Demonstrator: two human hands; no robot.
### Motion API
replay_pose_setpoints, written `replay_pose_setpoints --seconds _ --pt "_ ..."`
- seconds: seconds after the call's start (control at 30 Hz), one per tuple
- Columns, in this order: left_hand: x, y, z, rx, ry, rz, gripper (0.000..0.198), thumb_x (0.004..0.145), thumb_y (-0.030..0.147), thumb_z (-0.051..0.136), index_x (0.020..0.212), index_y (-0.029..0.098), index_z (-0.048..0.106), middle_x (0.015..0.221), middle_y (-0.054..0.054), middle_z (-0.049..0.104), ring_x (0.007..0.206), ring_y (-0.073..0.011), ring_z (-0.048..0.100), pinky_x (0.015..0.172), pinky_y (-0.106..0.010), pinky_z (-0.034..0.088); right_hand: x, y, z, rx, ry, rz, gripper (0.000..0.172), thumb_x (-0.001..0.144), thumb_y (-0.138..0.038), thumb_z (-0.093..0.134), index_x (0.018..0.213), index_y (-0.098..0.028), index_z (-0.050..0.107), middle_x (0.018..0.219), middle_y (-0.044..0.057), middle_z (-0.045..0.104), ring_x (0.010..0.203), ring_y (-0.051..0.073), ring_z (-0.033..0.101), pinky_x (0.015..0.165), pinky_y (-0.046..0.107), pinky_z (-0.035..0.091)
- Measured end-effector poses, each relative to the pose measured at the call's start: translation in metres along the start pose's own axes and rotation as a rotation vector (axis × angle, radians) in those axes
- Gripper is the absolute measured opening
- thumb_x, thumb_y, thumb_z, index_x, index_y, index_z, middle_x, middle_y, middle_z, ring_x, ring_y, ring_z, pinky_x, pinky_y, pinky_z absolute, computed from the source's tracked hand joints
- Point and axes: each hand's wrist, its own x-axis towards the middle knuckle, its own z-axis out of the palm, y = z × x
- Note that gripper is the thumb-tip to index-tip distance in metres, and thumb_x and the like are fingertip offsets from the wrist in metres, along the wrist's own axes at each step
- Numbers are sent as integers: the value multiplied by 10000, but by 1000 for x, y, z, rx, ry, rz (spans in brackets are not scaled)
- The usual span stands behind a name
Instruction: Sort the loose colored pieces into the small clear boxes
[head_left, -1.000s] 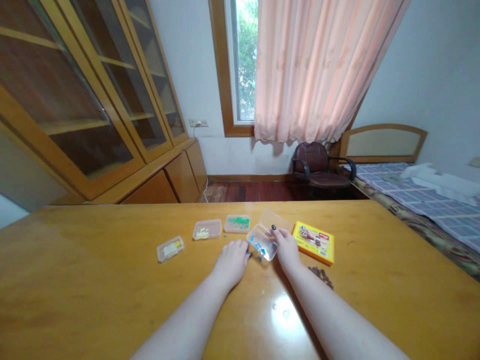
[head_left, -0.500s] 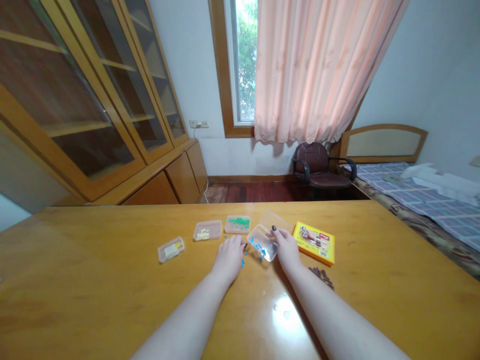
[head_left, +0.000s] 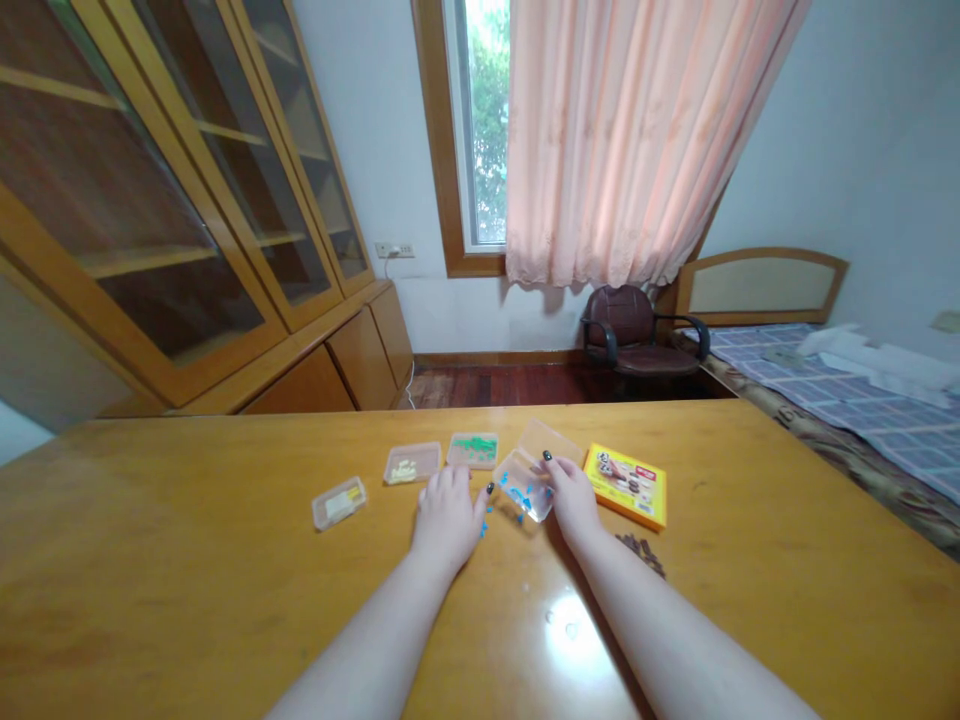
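My right hand grips a clear plastic box by its right side and holds it tilted above the table. Small blue pieces lie inside. My left hand is palm down on the table to the left of that box, thumb apart from the fingers; what lies under the fingertips is hidden. A few loose blue pieces are on the wood beside its thumb. Just behind the tilted box is another clear plastic tray or lid, partly covered by it.
Clear boxes with green pieces and cream pieces stand beyond my left hand. Farther left is a small box with a white and yellow item. A yellow carton and dark brown pieces lie to the right.
My left hand has shifted slightly left, and its thumb has spread away from the fingers. The right hand keeps the box tilted in nearly the same place.
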Motion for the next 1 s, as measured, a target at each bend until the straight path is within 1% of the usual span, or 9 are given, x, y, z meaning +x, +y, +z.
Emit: replay_pose_setpoints --seconds 0.07,0.17,0.33,0.47,0.6,0.7,0.8,0.9,1.0 --pt "-2 1 -1 117 -107 -55 343 829 448 420 976 153 515 975 -119 559 945 -264 521 795 -379 394 0 0 -1 -9 9 -11 359 676 -501 562 714 -159 665 762 83 697 732 232 619 621 291 422" --pt "-4 2 0 179 -213 -42 317 821 418 444 977 149 507 960 -116 562 919 -267 541 757 -371 407 -1 0 -1 -18 6 -17 356 675 -498 567 715 -157 664 760 84 698 738 233 619 633 294 420" --pt "-2 4 2 161 -303 11 187 863 285 405 959 159 504 946 -101 586 891 -238 571 710 -332 419 -4 -5 0 -9 13 1 347 668 -485 574 725 -153 660 757 83 698 725 228 616 624 290 420" --pt "1 3 3 128 -335 18 163 883 260 384 925 164 509 931 -92 603 863 -216 585 688 -309 415 -4 -5 0 -7 11 -3 351 668 -489 572 711 -153 664 746 82 697 694 223 612 615 293 421" --pt "5 1 4 11 -247 24 136 876 261 414 870 173 517 859 -62 611 802 -189 584 658 -283 409 -3 -2 0 -13 1 -8 355 676 -499 567 713 -161 667 757 79 698 716 229 615 619 292 418" --pt "5 -2 2 -188 -18 65 140 881 246 401 845 182 520 815 -40 601 782 -167 565 680 -273 418 -2 -2 0 -7 -18 -16 364 667 -515 577 702 -165 669 767 83 699 761 238 621 637 294 421" --pt "3 -4 1 -358 194 183 154 882 263 402 855 197 539 851 -33 603 829 -162 551 761 -289 427 -3 -2 1 -4 -38 -20 388 660 -542 576 696 -167 669 763 86 700 760 241 623 637 299 424" --pt "1 -4 4 -413 225 304 200 878 289 416 1023 211 530 1008 -47 601 968 -179 531 869 -325 409 -2 -1 1 -4 -49 -22 394 665 -545 575 710 -164 666 778 90 700 758 242 623 633 300 428" --pt "1 -4 5 -404 173 308 340 864 301 430 1188 198 431 1153 -78 544 1033 -191 509 900 -338 402 -1 2 0 -7 -40 -29 397 671 -541 575 733 -160 669 784 90 701 775 242 626 651 298 435"
